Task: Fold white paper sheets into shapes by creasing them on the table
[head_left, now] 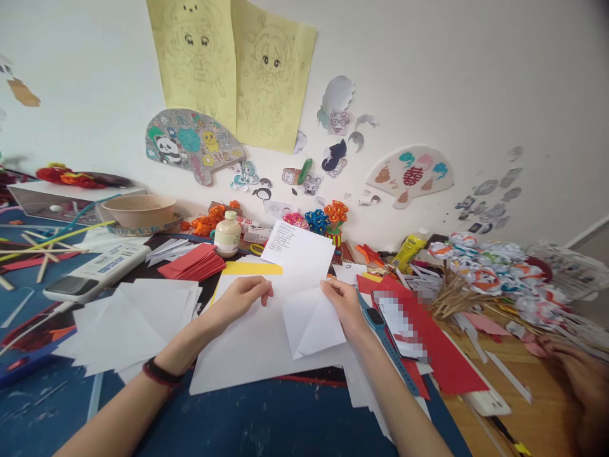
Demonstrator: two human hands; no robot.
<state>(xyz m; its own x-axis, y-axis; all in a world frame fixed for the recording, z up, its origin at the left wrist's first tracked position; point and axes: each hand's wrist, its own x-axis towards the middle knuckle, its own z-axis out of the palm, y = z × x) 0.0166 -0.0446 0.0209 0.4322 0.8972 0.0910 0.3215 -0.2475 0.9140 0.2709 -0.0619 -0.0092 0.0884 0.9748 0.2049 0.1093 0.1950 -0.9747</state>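
My right hand (340, 303) pinches the right edge of a white sheet (316, 320) that has a fold in its lower part. Printed text covers the upper left of a white paper (304, 254) just above it. My left hand (248, 295) hovers to the left of the folded sheet, fingers curled together; whether anything is between its fingertips is too small to tell. Beneath both hands lies a large white sheet (228, 365), with a yellow sheet (252, 268) showing behind it.
White squares (128, 324) and red strips (193, 261) lie left, near a glue bottle (228, 235). At right are a phone (399, 324), a blue-strapped watch (375, 317), red paper (447, 355) and paper flowers (485, 273). Another person's hand (571, 362) is at the far right.
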